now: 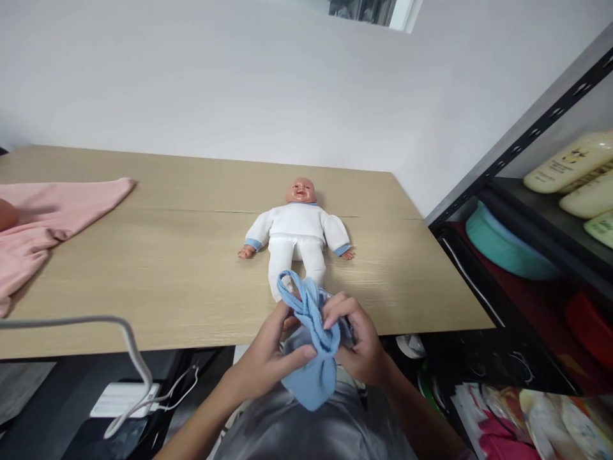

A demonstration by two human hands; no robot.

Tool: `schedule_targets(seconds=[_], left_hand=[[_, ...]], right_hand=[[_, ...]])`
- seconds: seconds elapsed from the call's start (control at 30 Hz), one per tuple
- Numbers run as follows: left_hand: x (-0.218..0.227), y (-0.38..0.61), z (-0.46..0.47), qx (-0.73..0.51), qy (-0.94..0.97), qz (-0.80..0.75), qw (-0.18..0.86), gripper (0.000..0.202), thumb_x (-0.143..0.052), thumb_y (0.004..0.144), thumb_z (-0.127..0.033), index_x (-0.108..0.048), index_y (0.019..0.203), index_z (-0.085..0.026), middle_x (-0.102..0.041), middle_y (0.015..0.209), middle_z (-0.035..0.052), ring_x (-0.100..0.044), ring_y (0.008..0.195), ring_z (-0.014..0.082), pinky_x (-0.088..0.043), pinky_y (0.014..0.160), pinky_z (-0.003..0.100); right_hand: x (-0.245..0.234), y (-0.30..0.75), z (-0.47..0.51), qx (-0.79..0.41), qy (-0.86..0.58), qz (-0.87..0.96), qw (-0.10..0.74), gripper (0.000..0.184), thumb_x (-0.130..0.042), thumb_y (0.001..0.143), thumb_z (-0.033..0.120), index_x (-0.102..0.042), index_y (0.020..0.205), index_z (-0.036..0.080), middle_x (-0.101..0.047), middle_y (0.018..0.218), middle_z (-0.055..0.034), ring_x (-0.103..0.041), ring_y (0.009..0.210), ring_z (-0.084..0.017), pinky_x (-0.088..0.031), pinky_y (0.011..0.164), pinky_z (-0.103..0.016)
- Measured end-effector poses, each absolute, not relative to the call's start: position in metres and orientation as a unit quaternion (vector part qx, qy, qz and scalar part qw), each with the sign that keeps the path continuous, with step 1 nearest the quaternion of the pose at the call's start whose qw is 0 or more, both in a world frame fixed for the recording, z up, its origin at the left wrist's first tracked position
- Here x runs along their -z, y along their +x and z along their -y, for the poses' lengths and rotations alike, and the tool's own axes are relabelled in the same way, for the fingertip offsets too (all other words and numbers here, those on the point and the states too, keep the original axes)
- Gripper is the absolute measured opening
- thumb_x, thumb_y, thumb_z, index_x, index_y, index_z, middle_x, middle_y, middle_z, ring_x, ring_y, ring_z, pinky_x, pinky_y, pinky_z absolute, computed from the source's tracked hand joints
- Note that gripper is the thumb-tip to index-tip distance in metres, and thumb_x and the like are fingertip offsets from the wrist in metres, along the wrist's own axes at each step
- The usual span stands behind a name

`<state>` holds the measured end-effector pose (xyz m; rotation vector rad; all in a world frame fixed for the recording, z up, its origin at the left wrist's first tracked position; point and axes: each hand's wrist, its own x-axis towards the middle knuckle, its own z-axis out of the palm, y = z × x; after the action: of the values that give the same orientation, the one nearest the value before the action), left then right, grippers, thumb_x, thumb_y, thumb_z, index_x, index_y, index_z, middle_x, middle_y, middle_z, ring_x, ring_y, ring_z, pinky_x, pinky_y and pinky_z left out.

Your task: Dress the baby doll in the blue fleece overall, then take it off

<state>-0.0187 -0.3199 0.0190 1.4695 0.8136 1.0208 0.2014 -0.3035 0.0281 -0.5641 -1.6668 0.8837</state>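
Observation:
In front of my body, at the near edge of the wooden table [191, 281], I hold a light blue cloth garment [313, 380]. It is bunched and folded, with a loop of its edge sticking up; its exact kind does not show. My left hand [268, 358] grips its left side, thumb laid across the front. On the other side, my right hand [357, 335] pinches the cloth with bent fingers. Just beyond lies a baby doll [297, 220] on its back, head away from me, in a white outfit with blue cuffs. The garment and my hands hide its feet.
A pink cloth [67, 214] lies on the table's left side. A grey cable [96, 319] arches over the near left edge, above a white adapter [122, 399]. At right, a black shelf holds bottles [569, 163] and a teal basin [507, 246]. Packages [550, 415] lie below.

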Motion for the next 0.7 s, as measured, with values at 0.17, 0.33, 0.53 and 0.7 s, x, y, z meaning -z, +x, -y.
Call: schedule_targets(seconds=[0.17, 0.33, 0.53, 0.7], left_hand=[[-0.045, -0.024, 0.287, -0.406, 0.659, -0.325, 0.544, 0.067, -0.072, 0.107, -0.05, -0.051, 0.169, -0.032, -0.069, 0.158, 0.0119, -0.059, 0.153, 0.0413, -0.056, 0.124, 0.051], [-0.092, -0.027, 0.233, -0.422, 0.682, -0.274, 0.53, 0.063, -0.069, 0.106, -0.061, -0.061, 0.163, -0.035, -0.066, 0.163, 0.0084, -0.053, 0.159, 0.0432, -0.051, 0.129, 0.055], [-0.134, -0.021, 0.147, -0.456, 0.693, -0.19, 0.525, 0.062, -0.09, 0.092, -0.049, -0.072, 0.147, -0.028, -0.079, 0.136, 0.0093, -0.074, 0.129, 0.0336, -0.063, 0.109, 0.042], [-0.149, -0.022, 0.095, -0.57, 0.587, -0.225, 0.529, 0.031, -0.089, 0.079, -0.041, -0.076, 0.101, -0.023, -0.072, 0.084, -0.0002, -0.071, 0.078, 0.0205, -0.061, 0.073, 0.031]], right_hand=[[-0.072, 0.208, 0.283, -0.213, -0.25, 0.798, 0.505, 0.051, -0.065, 0.088, 0.002, -0.068, 0.135, 0.024, -0.076, 0.119, -0.0079, -0.073, 0.111, -0.025, -0.059, 0.1, -0.042], [-0.117, 0.219, 0.244, -0.107, -0.234, 0.862, 0.437, 0.069, -0.063, 0.094, 0.009, -0.058, 0.162, 0.019, -0.074, 0.148, -0.0137, -0.069, 0.135, -0.031, -0.053, 0.119, -0.051], [-0.156, 0.214, 0.196, 0.001, -0.223, 0.873, 0.433, 0.065, -0.069, 0.097, 0.011, -0.061, 0.159, 0.029, -0.07, 0.156, -0.0101, -0.068, 0.142, -0.034, -0.055, 0.12, -0.056], [-0.175, 0.212, 0.152, -0.034, -0.238, 0.81, 0.535, 0.051, -0.072, 0.102, 0.033, -0.064, 0.152, 0.04, -0.061, 0.163, -0.0053, -0.055, 0.155, -0.04, -0.052, 0.125, -0.067]])
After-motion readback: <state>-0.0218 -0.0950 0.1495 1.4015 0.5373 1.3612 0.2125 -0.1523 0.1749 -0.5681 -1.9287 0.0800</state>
